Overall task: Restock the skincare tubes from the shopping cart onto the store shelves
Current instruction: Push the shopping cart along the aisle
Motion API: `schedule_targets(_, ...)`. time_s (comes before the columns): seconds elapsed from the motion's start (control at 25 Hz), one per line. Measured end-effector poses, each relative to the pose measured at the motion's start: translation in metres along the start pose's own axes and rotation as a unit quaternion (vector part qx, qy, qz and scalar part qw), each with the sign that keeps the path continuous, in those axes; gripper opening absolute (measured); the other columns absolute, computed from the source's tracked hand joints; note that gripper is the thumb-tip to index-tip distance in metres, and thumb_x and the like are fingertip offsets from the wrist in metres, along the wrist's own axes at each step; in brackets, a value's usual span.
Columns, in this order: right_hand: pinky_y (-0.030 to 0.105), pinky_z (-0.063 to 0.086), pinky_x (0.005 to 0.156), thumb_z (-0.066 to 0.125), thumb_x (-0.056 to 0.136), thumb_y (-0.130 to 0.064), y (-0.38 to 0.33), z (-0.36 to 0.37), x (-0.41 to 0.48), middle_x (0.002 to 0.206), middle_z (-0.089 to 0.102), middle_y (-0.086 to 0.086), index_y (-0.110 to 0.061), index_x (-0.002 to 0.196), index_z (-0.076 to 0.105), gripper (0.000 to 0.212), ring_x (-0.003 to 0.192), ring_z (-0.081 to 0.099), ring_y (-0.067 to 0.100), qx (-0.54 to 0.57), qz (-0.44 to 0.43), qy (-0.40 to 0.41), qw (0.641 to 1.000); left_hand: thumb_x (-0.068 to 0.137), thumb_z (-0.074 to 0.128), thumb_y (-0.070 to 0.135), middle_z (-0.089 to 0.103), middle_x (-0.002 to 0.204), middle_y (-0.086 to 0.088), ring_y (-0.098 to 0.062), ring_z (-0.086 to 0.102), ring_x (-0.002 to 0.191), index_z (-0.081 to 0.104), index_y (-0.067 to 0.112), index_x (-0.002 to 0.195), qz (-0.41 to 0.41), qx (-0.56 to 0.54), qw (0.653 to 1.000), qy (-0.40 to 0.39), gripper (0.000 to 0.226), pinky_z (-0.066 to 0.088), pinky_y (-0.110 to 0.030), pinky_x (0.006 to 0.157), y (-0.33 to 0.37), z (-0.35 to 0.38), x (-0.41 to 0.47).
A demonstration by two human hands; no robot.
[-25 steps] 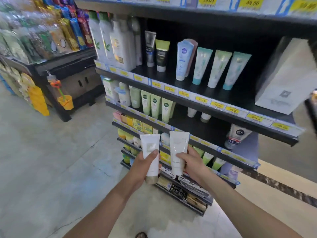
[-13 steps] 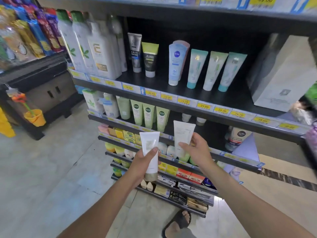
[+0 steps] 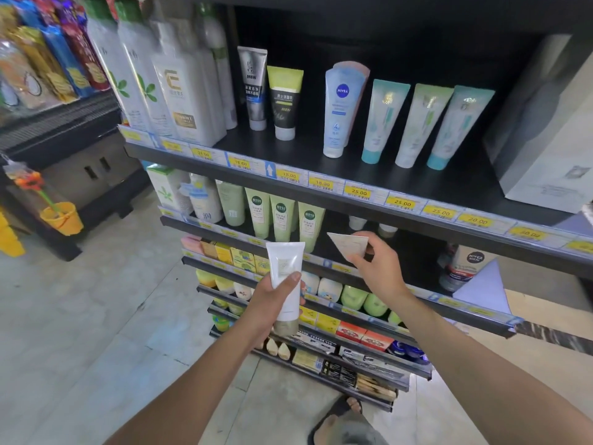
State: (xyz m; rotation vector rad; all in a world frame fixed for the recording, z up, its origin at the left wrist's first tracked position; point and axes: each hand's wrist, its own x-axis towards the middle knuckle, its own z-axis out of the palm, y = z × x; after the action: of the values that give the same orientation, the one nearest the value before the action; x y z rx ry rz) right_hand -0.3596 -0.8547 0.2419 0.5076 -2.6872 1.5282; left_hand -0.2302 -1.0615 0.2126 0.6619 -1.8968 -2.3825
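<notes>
My left hand [image 3: 272, 303] grips a white tube with a tan cap [image 3: 286, 281], held upright in front of the lower shelves. My right hand [image 3: 375, 268] holds a second white tube [image 3: 348, 247], tilted with its flat end pointing into the second shelf [image 3: 378, 271], just right of three green tubes [image 3: 282, 220]. Two white-capped tubes [image 3: 369, 223] stand at the back of that shelf. The shopping cart is out of view.
The upper shelf [image 3: 321, 175] carries tall white bottles [image 3: 154, 88], men's tubes [image 3: 269, 91], a Nivea tube [image 3: 340, 107], three teal tubes [image 3: 426, 123] and a white box [image 3: 545, 130]. Lower shelves hold soaps and boxes. A snack rack [image 3: 48, 75] stands left. My sandalled foot [image 3: 343, 419] is below.
The view has moved closer to the shelves. My right hand has lifted its tube up and forward and tipped it toward the second shelf. My left hand stays about where it was.
</notes>
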Motion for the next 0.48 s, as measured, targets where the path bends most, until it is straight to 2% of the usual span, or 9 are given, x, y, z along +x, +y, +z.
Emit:
schedule_targets(0.08,0.034,0.056,0.094,0.075,0.087,-0.007,0.006,0.004,0.011,0.116,0.068,-0.006,-0.021,0.12,0.064,0.038,0.11,0.064,0.014,0.016,0.034,0.01,0.999,0.099,0.069,0.03,0.072,0.098,-0.027,-0.027,0.068,0.074,0.067,0.008,0.109,0.007,0.002,1.0,-0.002,0.024,0.059,-0.048,0.074,-0.005,-0.002,0.008)
schedule_targets(0.2,0.033,0.051,0.097,0.076,0.088,-0.01,0.015,0.009,0.028,0.126,0.068,0.002,-0.015,0.128,0.062,0.043,0.116,0.063,0.019,0.04,0.089,0.026,0.995,0.098,0.069,0.03,0.071,0.106,-0.028,-0.028,0.069,0.076,0.067,0.01,0.11,0.007,0.001,1.0,0.001,0.024,0.059,-0.055,0.08,-0.011,-0.003,0.018)
schedule_targets(0.36,0.039,0.049,0.103,0.075,0.09,-0.018,0.023,0.008,0.052,0.132,0.065,0.007,-0.013,0.127,0.059,0.04,0.122,0.061,0.025,0.041,0.134,0.037,0.989,0.098,0.069,0.031,0.071,0.104,-0.029,-0.031,0.067,0.078,0.069,0.013,0.105,0.004,0.005,1.0,0.004,0.019,0.058,-0.063,0.083,-0.017,0.0,0.028)
schedule_targets(0.48,0.037,0.047,0.101,0.073,0.092,-0.022,0.025,0.006,0.061,0.133,0.064,0.008,-0.012,0.13,0.058,0.041,0.125,0.06,0.026,0.051,0.159,0.035,0.985,0.098,0.069,0.033,0.072,0.1,-0.026,-0.032,0.067,0.079,0.07,0.016,0.102,0.002,0.007,1.0,0.002,0.017,0.057,-0.064,0.084,-0.017,0.002,0.031)
